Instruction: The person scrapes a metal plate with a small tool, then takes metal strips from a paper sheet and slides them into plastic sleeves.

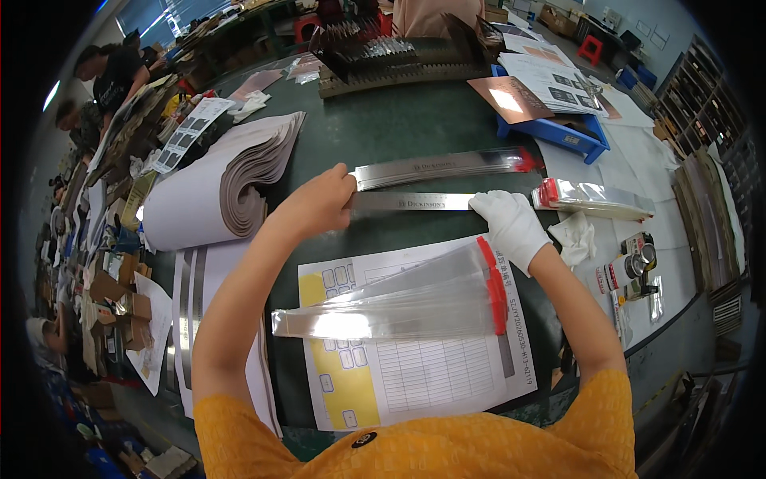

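My bare left hand (317, 201) is closed on the left end of a flat metal strip (415, 201) with dark lettering. My right hand (512, 227), in a white glove, pinches the strip's right end, so the strip is level between them. Just beyond it lies a stack of similar metal strips (447, 166) with red at its right end. Nearer me, clear plastic sleeves (399, 303) with red ends are fanned out on a printed form (431, 391). Right of my gloved hand is a bundle of sleeved strips (594, 198), also with red ends.
A thick curled stack of paper (207, 191) stands on the left of the green table (367, 120). A slotted rack (407, 68) is at the back. A blue tray (574, 136) with papers sits back right, small jars (630, 267) at right. Other people (116, 76) work at far left.
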A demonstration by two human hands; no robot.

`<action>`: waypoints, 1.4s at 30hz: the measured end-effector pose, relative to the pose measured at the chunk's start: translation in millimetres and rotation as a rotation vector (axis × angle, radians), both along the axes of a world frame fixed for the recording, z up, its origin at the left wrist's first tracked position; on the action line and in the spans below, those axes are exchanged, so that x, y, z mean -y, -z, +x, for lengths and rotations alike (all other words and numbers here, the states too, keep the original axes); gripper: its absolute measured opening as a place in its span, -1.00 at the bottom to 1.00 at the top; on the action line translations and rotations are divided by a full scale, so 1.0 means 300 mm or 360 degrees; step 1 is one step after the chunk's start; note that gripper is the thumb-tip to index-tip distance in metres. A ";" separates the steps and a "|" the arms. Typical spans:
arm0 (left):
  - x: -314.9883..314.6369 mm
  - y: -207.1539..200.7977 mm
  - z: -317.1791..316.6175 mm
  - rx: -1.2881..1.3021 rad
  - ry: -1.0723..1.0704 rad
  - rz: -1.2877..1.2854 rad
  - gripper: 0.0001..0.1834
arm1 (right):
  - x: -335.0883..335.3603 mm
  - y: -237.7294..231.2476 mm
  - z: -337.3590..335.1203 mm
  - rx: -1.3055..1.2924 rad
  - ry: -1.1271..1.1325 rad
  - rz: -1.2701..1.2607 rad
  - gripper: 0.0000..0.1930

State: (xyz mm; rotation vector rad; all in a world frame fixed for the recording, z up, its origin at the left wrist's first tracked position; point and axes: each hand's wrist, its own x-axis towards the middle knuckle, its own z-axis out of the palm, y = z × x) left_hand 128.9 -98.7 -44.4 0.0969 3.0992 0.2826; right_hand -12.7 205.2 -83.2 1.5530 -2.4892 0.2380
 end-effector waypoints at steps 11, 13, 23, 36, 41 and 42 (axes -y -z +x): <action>-0.056 -0.139 -0.011 0.0080 0.0112 0.0065 -0.69 | -0.003 0.045 0.034 -0.0036 0.0028 -0.0023 -0.69; -0.028 -0.074 0.008 0.0128 0.0025 0.0052 -0.68 | -0.004 0.041 0.034 -0.0035 0.0021 -0.0025 -0.67; 0.020 0.079 0.076 -0.0002 -0.0118 0.0147 -0.52 | -0.052 0.009 -0.040 -0.0055 0.0135 -0.0233 -0.72; -0.065 0.145 -0.009 0.0126 -0.0138 -0.0123 -0.64 | 0.009 0.019 -0.004 -0.0058 0.0126 0.0047 -0.79; -0.111 0.099 0.045 0.0055 -0.0118 -0.0194 -0.67 | 0.011 -0.019 0.083 0.0533 0.0069 -0.0556 -0.77; -0.121 0.081 0.064 0.0049 -0.0111 -0.0201 -0.67 | 0.012 -0.030 0.106 0.0527 0.0074 -0.0564 -0.77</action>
